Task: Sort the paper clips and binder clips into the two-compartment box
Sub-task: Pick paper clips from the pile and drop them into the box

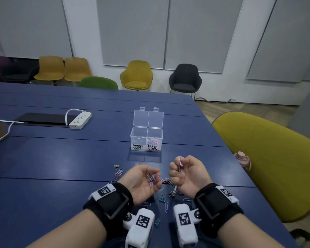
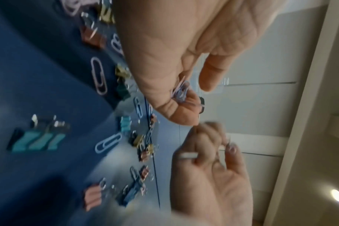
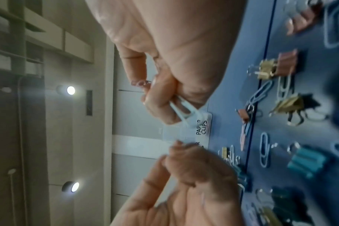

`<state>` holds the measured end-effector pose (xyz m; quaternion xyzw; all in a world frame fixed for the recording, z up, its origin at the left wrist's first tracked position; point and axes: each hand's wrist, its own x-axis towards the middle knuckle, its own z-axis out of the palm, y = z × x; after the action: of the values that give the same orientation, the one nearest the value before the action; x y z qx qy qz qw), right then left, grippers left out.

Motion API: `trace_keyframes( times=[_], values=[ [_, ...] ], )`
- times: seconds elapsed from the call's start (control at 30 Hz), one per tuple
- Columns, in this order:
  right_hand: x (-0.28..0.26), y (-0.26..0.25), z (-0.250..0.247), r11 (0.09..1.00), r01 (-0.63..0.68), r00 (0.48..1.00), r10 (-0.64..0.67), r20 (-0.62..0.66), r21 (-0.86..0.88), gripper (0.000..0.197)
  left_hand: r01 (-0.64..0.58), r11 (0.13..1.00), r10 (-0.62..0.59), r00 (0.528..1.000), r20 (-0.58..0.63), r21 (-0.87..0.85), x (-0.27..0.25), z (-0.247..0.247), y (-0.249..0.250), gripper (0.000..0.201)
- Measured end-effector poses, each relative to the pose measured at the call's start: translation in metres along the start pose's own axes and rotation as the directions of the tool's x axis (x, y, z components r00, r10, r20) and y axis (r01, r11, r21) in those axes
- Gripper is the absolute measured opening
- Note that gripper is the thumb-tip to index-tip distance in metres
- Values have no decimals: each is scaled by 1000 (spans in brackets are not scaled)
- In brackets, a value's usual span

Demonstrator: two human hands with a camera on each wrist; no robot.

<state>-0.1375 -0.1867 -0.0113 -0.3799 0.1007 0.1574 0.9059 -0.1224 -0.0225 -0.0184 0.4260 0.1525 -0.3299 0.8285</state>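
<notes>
The clear two-compartment box (image 1: pixel 146 138) stands open on the blue table (image 1: pixel 61 158). It is labelled BINDER CLIPS on the left and PAPER CLIPS on the right. Coloured paper clips (image 1: pixel 152 141) lie in its right compartment, while the left looks bare. My left hand (image 1: pixel 153 176) is palm up, its fingers curled round several pastel paper clips (image 2: pixel 181 91). My right hand (image 1: pixel 177 169), close beside it, grips a pink paper clip (image 1: pixel 179 161) and a white one (image 3: pixel 181 113). Loose paper clips (image 1: pixel 166 207) and binder clips (image 1: pixel 162 198) lie scattered under both hands.
A white power strip (image 1: pixel 80 119) and a flat black panel (image 1: pixel 41 118) lie at the far left. An olive chair (image 1: pixel 268 158) and a pink bottle (image 1: pixel 242 159) sit off the table's right edge. A gold binder clip (image 1: pixel 116 166) lies apart on the left.
</notes>
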Motion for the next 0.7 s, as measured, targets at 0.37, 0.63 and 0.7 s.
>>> trace_keyframes(
  times=[0.37, 0.63, 0.7],
  values=[
    [15, 8, 20, 977, 129, 992, -125, -35, 168, 17, 129, 887, -171, 984, 55, 443, -4, 6, -13, 37],
    [20, 12, 13, 965, 138, 966, -82, -245, 223, 32, -180, 717, 130, 984, 124, 674, -12, 12, -15, 24],
    [18, 14, 14, 963, 157, 948, -84, -308, 220, 34, -246, 614, 205, 967, 149, 750, -11, 16, -13, 26]
  ],
)
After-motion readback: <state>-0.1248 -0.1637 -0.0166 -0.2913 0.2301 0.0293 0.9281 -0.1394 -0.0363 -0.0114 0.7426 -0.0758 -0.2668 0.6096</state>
